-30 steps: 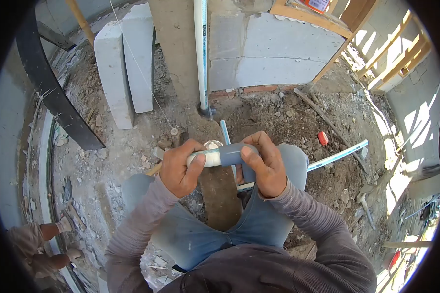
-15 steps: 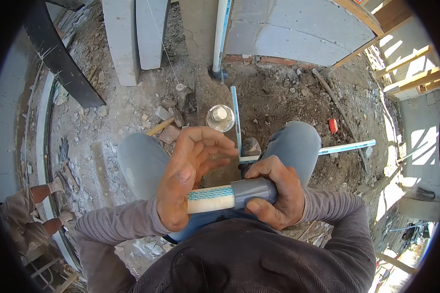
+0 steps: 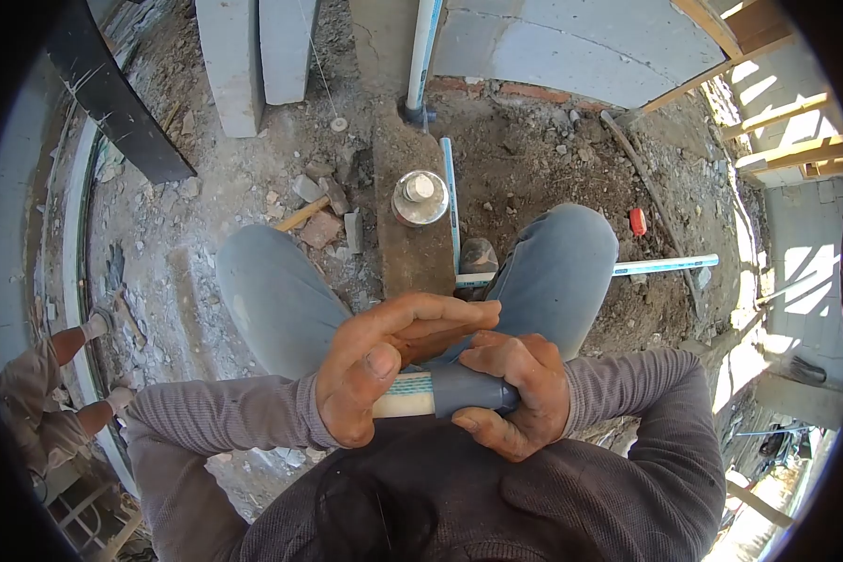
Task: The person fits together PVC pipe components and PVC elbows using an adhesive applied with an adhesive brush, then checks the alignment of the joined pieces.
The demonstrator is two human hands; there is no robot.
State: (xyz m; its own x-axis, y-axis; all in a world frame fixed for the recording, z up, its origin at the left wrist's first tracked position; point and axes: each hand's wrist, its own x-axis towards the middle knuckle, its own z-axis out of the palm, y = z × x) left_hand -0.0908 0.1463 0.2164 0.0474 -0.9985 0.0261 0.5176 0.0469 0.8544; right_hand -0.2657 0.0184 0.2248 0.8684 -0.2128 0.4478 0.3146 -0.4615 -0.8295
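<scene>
A short piece of white plastic pipe (image 3: 405,397) with blue-green print sits in a grey pipe coupling (image 3: 468,386), held level in front of my torso. My right hand (image 3: 525,389) wraps round the coupling, thumb below and fingers above. The palm of my left hand (image 3: 361,365) rests against the pipe's free end, its fingers stretched out over the pipe towards the right hand. That end of the pipe is hidden by the palm. Beyond my knees a round metal can (image 3: 421,199) with a pale lid stands on a concrete strip.
A hammer (image 3: 314,208) lies among rubble left of the can. White pipes lie on the ground (image 3: 665,266), and one upright pipe (image 3: 423,56) stands by the wall. A small red object (image 3: 638,222) is at right. Another person's legs (image 3: 70,345) show at far left.
The pipe and both hands have shifted slightly. My left hand has turned, its fingers now closer together and reaching towards the right hand. Less of the white pipe shows. The view has tilted a little.
</scene>
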